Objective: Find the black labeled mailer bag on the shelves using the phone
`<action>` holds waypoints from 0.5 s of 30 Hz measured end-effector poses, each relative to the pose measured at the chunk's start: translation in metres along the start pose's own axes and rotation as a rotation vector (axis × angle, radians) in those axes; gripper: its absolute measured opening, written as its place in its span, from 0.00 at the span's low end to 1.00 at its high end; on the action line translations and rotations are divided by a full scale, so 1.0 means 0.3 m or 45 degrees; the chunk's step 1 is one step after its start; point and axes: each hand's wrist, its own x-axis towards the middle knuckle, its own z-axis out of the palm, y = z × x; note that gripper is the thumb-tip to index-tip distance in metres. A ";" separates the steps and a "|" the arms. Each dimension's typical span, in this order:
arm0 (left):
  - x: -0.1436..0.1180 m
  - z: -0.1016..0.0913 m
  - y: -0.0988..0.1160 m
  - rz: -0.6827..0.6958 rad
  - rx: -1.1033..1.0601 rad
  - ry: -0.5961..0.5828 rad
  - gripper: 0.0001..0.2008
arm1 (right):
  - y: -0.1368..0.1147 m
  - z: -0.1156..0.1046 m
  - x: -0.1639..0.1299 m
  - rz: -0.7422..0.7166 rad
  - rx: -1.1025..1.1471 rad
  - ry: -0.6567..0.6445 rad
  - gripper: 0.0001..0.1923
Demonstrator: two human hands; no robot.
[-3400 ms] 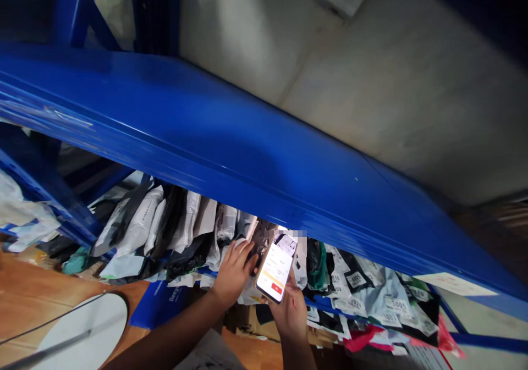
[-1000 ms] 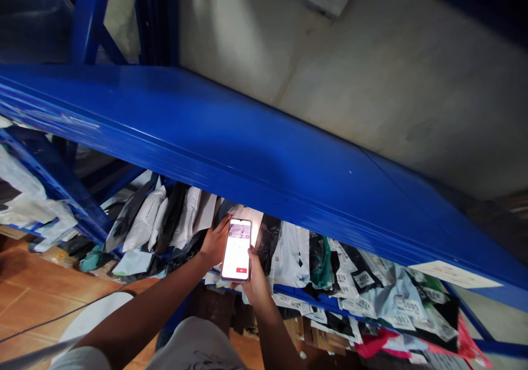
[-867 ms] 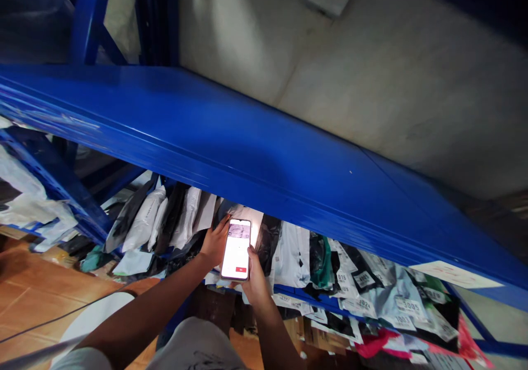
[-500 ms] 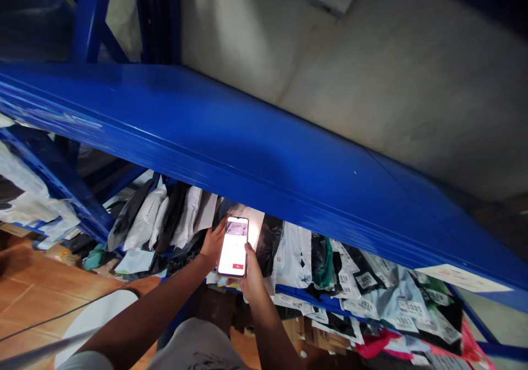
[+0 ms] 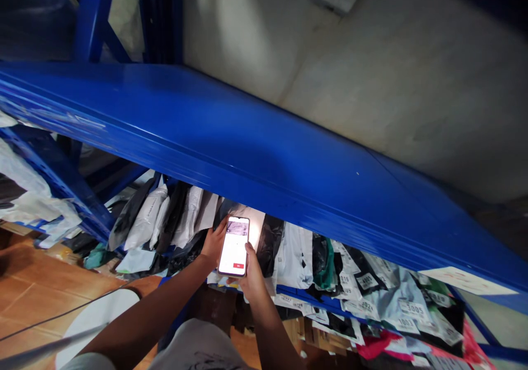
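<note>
A smartphone (image 5: 234, 247) with a lit, mostly white screen and a red button is gripped by my right hand (image 5: 252, 276), its thumb along the phone's right edge. My left hand (image 5: 213, 244) reaches to the parcels beside the phone's left edge. Its fingers are partly hidden behind the phone, and what they grip cannot be made out. Light falls on a pale parcel (image 5: 258, 221) just behind the phone. Right of it stand a black bagged parcel (image 5: 270, 243) and a white one (image 5: 295, 254).
A wide blue shelf beam (image 5: 231, 133) crosses above my hands. Bagged parcels (image 5: 148, 216) line the shelf on the left, and labelled ones (image 5: 412, 307) on the right. Cardboard boxes (image 5: 325, 341) lie below. A white round seat (image 5: 97, 323) stands at lower left.
The view has shifted very slightly. Both hands and the phone hold the same position among the parcels.
</note>
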 end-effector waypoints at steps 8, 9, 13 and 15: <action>0.001 0.035 -0.007 -0.005 -0.073 0.065 0.26 | -0.004 0.020 0.012 0.072 0.003 0.029 0.39; 0.003 0.038 -0.006 -0.018 -0.084 0.062 0.25 | -0.003 0.023 0.014 0.075 0.002 0.029 0.39; 0.012 0.035 -0.004 -0.058 -0.124 0.000 0.23 | -0.001 0.033 0.018 0.098 -0.007 0.041 0.37; 0.016 0.030 -0.004 -0.057 -0.137 -0.019 0.24 | 0.001 0.038 0.021 0.104 -0.013 0.055 0.34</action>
